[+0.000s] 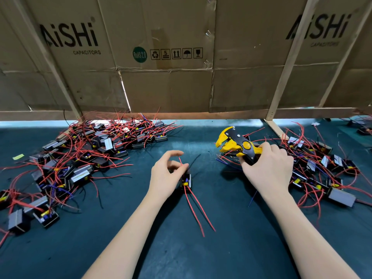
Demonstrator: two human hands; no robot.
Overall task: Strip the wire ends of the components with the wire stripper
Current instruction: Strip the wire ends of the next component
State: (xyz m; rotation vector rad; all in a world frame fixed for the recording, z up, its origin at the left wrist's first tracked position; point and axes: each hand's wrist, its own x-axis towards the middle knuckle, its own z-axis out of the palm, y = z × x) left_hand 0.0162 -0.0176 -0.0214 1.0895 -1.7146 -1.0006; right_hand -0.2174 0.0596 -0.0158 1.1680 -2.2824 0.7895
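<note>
two bare arms reach out over the dark green worktop from its near edge. near the middle of the worktop, the left hand holds a small black component, and its thumb and finger pinch a thin red wire that sticks up from it. two long red wires trail from the same component back toward the near edge. a thin black wire pokes away from it the other way. a little to the right, the right hand has its grip curled tight round the handles of the yellow and black wire stripper. the stripper's mouth is open and points left, apart from the pinched wire. by the left edge lies a big pile of components with tangled red wires. by the right edge lies another pile of components. at the far edge stands a wall of brown cardboard on pale wooden slats.
</note>
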